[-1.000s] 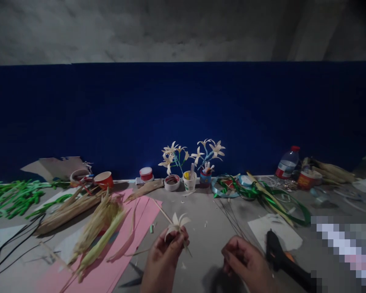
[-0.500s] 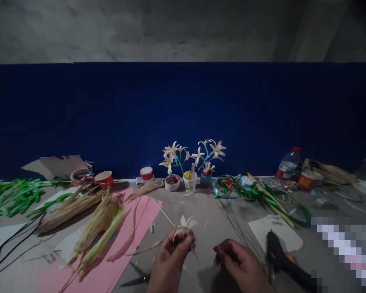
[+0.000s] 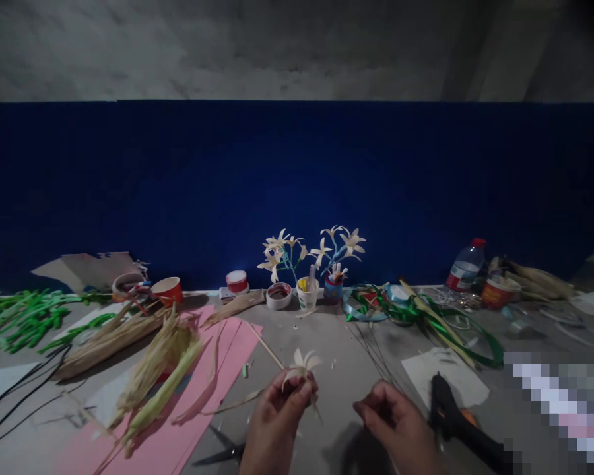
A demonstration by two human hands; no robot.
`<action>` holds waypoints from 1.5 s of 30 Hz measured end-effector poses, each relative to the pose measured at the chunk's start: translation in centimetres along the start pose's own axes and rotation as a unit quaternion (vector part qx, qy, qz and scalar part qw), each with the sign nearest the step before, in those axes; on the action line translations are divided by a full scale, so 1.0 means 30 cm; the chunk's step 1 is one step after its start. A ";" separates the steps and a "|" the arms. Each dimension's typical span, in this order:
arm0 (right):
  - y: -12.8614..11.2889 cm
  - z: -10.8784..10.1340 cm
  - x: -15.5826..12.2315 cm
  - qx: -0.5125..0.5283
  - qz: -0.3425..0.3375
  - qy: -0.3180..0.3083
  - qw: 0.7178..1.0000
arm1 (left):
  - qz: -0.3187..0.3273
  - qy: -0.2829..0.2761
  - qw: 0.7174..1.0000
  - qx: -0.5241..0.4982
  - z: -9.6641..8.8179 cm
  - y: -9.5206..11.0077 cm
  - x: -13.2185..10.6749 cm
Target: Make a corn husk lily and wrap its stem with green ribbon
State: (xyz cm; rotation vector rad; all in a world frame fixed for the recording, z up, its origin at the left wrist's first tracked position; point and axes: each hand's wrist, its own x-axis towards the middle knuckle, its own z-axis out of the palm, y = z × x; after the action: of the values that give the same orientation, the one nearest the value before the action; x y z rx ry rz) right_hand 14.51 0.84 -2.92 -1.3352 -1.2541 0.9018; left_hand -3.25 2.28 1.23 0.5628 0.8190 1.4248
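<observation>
A pale flower with narrow curved petals [image 3: 303, 361], seemingly of corn husk, stands upright in the fingertips of my left hand [image 3: 280, 412]. Its thin stem end pokes out below the fingers. To the right, apart from the flower, my right hand [image 3: 398, 425] hovers over the table with thumb and fingers pinched together; whatever lies between them, if anything, is too small to make out. Dark scissors [image 3: 222, 452] lie partly hidden beside my left wrist. A black glue gun [image 3: 458, 422] rests just right of my right hand.
Dried corn husks [image 3: 153, 369] lie on pink paper [image 3: 228, 356] at the left, near green pipe cleaners [image 3: 24, 323]. Finished flowers [image 3: 277, 251] stand in small cups at the back. Green ribbon [image 3: 490, 346], thin wires [image 3: 376, 353] and a water bottle [image 3: 468, 264] are on the right.
My right hand has shifted slightly to the right, away from the flower. My left hand keeps its hold with almost no movement.
</observation>
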 end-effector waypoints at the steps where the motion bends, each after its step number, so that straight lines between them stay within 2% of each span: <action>1: 0.001 0.001 0.000 -0.003 0.001 0.002 1.000 | 0.001 -0.004 1.000 0.002 0.001 0.002 -0.001; 6: 0.008 0.011 -0.003 -0.029 -0.005 0.000 1.000 | 0.018 -0.005 1.000 0.006 0.008 -0.001 0.000; 10: 0.011 0.012 0.006 -0.072 -0.021 -0.029 0.997 | 0.013 -0.005 1.000 0.007 0.005 -0.003 0.001; 15: -0.013 -0.007 0.029 -0.145 -0.094 -0.058 0.983 | -0.007 -0.015 1.000 -0.006 -0.003 -0.003 -0.003; 20: -0.003 -0.018 0.044 -0.214 -0.130 -0.029 0.968 | 0.008 -0.025 1.000 -0.005 -0.005 -0.003 -0.003; 25: 0.020 -0.029 0.044 -0.177 -0.157 -0.052 0.970 | -0.007 -0.028 1.000 0.002 0.002 -0.001 -0.004; 29: -0.020 -0.028 0.034 -0.215 -0.134 -0.041 0.967 | 0.013 -0.023 1.000 -0.002 0.015 -0.003 -0.013; 31: -0.051 -0.017 0.026 -0.243 -0.162 -0.063 0.954 | 0.013 -0.024 1.000 0.004 0.018 -0.006 -0.015; 34: -0.088 0.013 0.006 -0.169 -0.194 -0.090 0.962 | 0.004 -0.013 1.000 0.022 0.015 -0.018 -0.011; 37: -0.113 0.050 -0.014 -0.080 -0.177 -0.085 0.977 | 0.007 0.013 0.999 0.037 0.008 -0.034 -0.006; 41: -0.142 0.083 -0.019 -0.065 -0.179 -0.083 0.978 | 0.007 0.030 0.999 0.038 0.009 -0.034 -0.010; 45: -0.148 0.101 -0.017 -0.049 -0.192 -0.083 0.977 | -0.002 0.009 0.999 0.035 0.021 -0.022 -0.023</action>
State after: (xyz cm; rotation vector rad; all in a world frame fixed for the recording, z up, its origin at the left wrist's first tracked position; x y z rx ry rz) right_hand 10.65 0.50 0.85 -1.0541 -1.6361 0.6926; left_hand -2.33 1.61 1.22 0.6027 0.8855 1.4042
